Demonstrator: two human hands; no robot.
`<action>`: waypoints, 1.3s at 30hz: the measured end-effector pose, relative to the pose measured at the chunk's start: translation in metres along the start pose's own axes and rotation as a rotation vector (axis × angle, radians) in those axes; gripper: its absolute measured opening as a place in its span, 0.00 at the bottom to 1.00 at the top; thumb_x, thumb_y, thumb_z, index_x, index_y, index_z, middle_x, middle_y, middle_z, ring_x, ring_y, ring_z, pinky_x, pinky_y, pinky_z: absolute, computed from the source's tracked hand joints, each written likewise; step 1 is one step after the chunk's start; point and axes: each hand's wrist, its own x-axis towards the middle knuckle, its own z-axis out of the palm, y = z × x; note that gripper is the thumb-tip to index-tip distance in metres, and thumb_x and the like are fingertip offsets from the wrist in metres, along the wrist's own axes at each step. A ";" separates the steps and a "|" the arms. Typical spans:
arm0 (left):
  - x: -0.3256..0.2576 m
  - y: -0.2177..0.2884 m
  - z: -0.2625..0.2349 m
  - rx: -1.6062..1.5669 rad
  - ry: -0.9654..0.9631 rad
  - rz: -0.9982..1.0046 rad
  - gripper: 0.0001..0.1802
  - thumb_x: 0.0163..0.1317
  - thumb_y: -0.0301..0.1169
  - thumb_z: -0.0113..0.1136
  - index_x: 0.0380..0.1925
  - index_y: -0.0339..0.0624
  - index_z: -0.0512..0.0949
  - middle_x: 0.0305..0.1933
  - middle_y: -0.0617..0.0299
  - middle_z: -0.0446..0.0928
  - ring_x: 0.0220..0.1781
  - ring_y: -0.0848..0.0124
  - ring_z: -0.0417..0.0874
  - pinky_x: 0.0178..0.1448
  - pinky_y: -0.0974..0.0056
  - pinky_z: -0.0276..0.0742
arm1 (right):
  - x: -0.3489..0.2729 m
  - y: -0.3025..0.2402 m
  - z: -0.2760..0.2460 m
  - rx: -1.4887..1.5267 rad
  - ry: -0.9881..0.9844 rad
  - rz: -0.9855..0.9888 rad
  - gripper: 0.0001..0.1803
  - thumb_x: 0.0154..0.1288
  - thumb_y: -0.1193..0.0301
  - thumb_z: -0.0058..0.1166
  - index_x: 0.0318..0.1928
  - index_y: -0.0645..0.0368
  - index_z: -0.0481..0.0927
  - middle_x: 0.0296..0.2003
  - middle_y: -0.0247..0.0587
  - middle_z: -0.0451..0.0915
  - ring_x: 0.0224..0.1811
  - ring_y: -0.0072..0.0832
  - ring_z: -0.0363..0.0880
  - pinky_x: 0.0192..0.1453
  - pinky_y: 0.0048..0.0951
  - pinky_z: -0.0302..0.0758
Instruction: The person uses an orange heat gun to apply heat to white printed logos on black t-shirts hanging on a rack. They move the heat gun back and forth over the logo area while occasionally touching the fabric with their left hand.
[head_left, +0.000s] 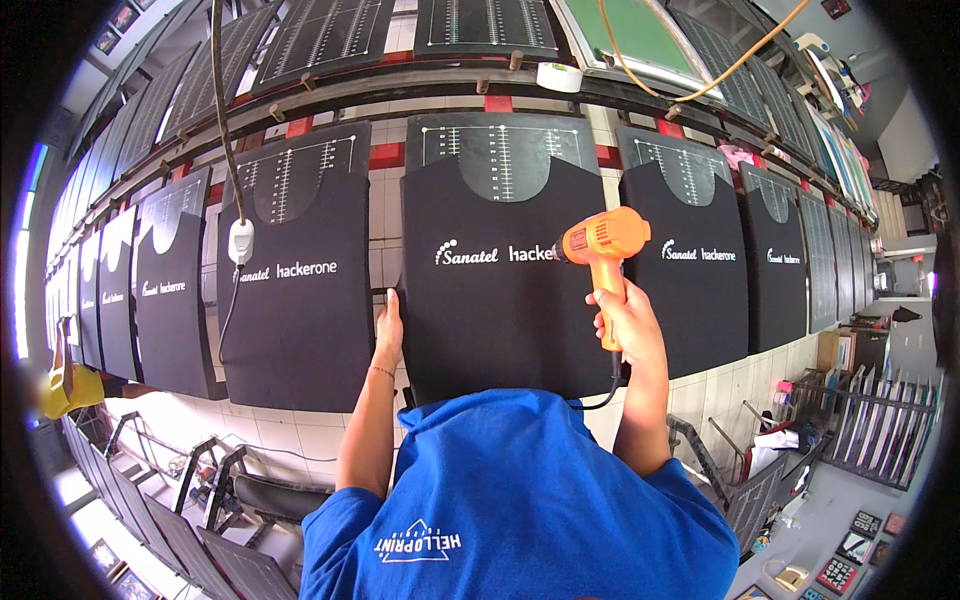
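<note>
My right hand (632,322) is wrapped round the grip of an orange heat gun (606,238). Its nozzle points left, over the white print (468,253) on the chest of a black T-shirt (490,325). This shirt is stretched on a dark printing board (503,160) with white ruler marks, which show inside the neckline. At the shirt's left edge, my left hand (390,325) is open, fingers extended upward along the side of the board. From the heat gun's grip a black cord (614,372) runs down beside my blue shirt.
More black printed shirts (300,330) lie on boards to both sides. A white plug connector (240,242) hangs on a cable over the left one. Behind the row runs a dark rail (440,85), with a roll of tape (559,77) and a green-meshed screen frame (630,40).
</note>
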 end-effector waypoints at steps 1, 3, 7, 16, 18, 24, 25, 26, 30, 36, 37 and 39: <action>0.002 0.000 -0.001 0.026 0.014 0.013 0.47 0.68 0.66 0.40 0.63 0.27 0.66 0.62 0.46 0.71 0.63 0.59 0.72 0.67 0.59 0.67 | 0.000 0.001 0.002 -0.016 0.012 -0.024 0.18 0.67 0.68 0.54 0.53 0.64 0.73 0.36 0.38 0.79 0.24 0.19 0.75 0.26 0.23 0.76; 0.006 -0.013 -0.006 0.045 0.010 0.008 0.47 0.68 0.66 0.41 0.63 0.27 0.67 0.63 0.46 0.71 0.63 0.58 0.72 0.67 0.59 0.67 | -0.001 -0.008 0.000 0.003 -0.028 0.029 0.17 0.67 0.68 0.54 0.52 0.64 0.73 0.36 0.38 0.79 0.24 0.19 0.75 0.26 0.23 0.76; -0.001 -0.018 -0.001 -0.002 -0.064 0.010 0.47 0.68 0.66 0.41 0.62 0.27 0.67 0.64 0.49 0.70 0.64 0.59 0.72 0.67 0.58 0.67 | -0.004 -0.004 0.003 -0.036 -0.012 -0.003 0.14 0.67 0.69 0.54 0.49 0.63 0.74 0.35 0.37 0.78 0.24 0.19 0.75 0.26 0.23 0.76; -0.011 -0.003 -0.001 -0.132 -0.046 -0.022 0.46 0.68 0.64 0.43 0.62 0.26 0.67 0.61 0.49 0.72 0.61 0.60 0.73 0.65 0.58 0.69 | -0.005 -0.011 0.006 -0.007 -0.057 0.034 0.14 0.67 0.71 0.53 0.50 0.63 0.74 0.34 0.35 0.78 0.24 0.18 0.75 0.26 0.22 0.76; -0.010 -0.006 0.000 -0.124 -0.065 -0.026 0.45 0.69 0.63 0.43 0.61 0.27 0.68 0.61 0.49 0.72 0.61 0.60 0.73 0.65 0.58 0.69 | -0.004 -0.012 0.007 0.000 -0.060 0.025 0.14 0.67 0.71 0.53 0.51 0.63 0.74 0.34 0.35 0.78 0.24 0.18 0.75 0.26 0.22 0.76; -0.013 0.026 0.007 -0.082 0.052 -0.022 0.45 0.69 0.63 0.44 0.62 0.27 0.67 0.61 0.49 0.72 0.62 0.60 0.72 0.66 0.58 0.69 | -0.001 -0.013 0.009 0.003 -0.095 0.036 0.15 0.67 0.70 0.52 0.52 0.64 0.73 0.35 0.36 0.78 0.24 0.18 0.75 0.26 0.22 0.76; -0.011 0.026 0.006 -0.076 0.049 -0.018 0.45 0.69 0.63 0.44 0.62 0.27 0.67 0.62 0.49 0.72 0.62 0.60 0.72 0.66 0.58 0.69 | -0.002 -0.010 0.012 -0.011 -0.089 0.017 0.15 0.67 0.70 0.52 0.52 0.64 0.73 0.35 0.36 0.78 0.25 0.18 0.75 0.26 0.22 0.76; -0.009 0.021 0.003 -0.100 0.001 -0.024 0.44 0.69 0.63 0.44 0.63 0.28 0.67 0.63 0.49 0.71 0.63 0.60 0.71 0.67 0.58 0.67 | -0.002 -0.009 0.015 -0.025 -0.083 -0.002 0.16 0.67 0.70 0.52 0.52 0.64 0.73 0.36 0.37 0.78 0.25 0.18 0.75 0.26 0.22 0.76; -0.009 0.011 0.000 -0.124 -0.051 -0.025 0.44 0.69 0.63 0.44 0.63 0.28 0.66 0.63 0.48 0.70 0.64 0.60 0.71 0.67 0.58 0.67 | -0.002 -0.016 0.014 -0.029 -0.126 0.053 0.16 0.67 0.70 0.53 0.52 0.64 0.73 0.35 0.36 0.78 0.25 0.18 0.75 0.26 0.22 0.75; -0.012 0.031 0.006 -0.083 0.040 -0.012 0.45 0.69 0.61 0.45 0.66 0.28 0.62 0.67 0.46 0.66 0.68 0.58 0.68 0.69 0.56 0.65 | 0.005 -0.013 0.015 -0.029 -0.126 0.024 0.16 0.66 0.70 0.54 0.51 0.64 0.73 0.34 0.36 0.78 0.24 0.18 0.75 0.24 0.21 0.75; -0.011 0.024 0.005 -0.085 0.032 -0.005 0.45 0.69 0.61 0.45 0.66 0.28 0.62 0.68 0.47 0.66 0.68 0.58 0.67 0.70 0.56 0.65 | 0.006 -0.013 0.017 -0.041 -0.113 0.005 0.16 0.66 0.70 0.54 0.51 0.64 0.73 0.34 0.36 0.78 0.24 0.18 0.75 0.24 0.21 0.75; -0.005 0.006 0.002 -0.108 0.007 0.004 0.44 0.69 0.61 0.44 0.66 0.29 0.63 0.68 0.48 0.66 0.69 0.58 0.67 0.70 0.57 0.65 | 0.008 -0.013 0.022 -0.068 -0.088 -0.035 0.15 0.66 0.70 0.54 0.50 0.64 0.73 0.34 0.36 0.78 0.24 0.18 0.75 0.24 0.21 0.75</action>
